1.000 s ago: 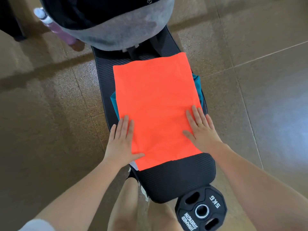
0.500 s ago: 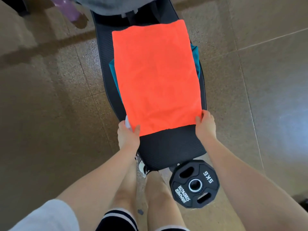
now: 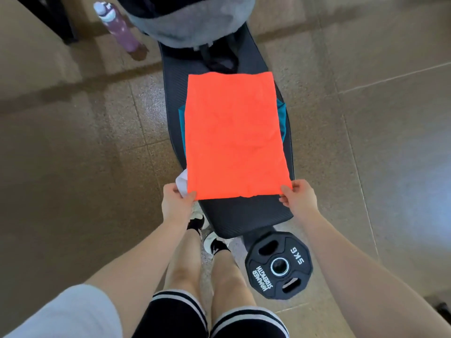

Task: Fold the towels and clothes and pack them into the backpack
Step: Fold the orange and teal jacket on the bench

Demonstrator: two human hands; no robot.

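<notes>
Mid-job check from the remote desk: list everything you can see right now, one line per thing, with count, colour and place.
orange towel: 1, bright orange, spread flat along the bench, near corners pinched
teal cloth: 1, teal, under the towel, edges showing on both sides
white cloth: 1, white, peeking out at the towel's near left corner
bench: 1, black padded, running away from the person
backpack: 1, grey and dark, far end of the bench
water bottle: 1, purple, on the floor left of the backpack
weight plate: 1, black, marked 5KG, near end of the bench
left hand: 1, grip on the towel's near left corner
right hand: 1, grip on the near right corner
</notes>
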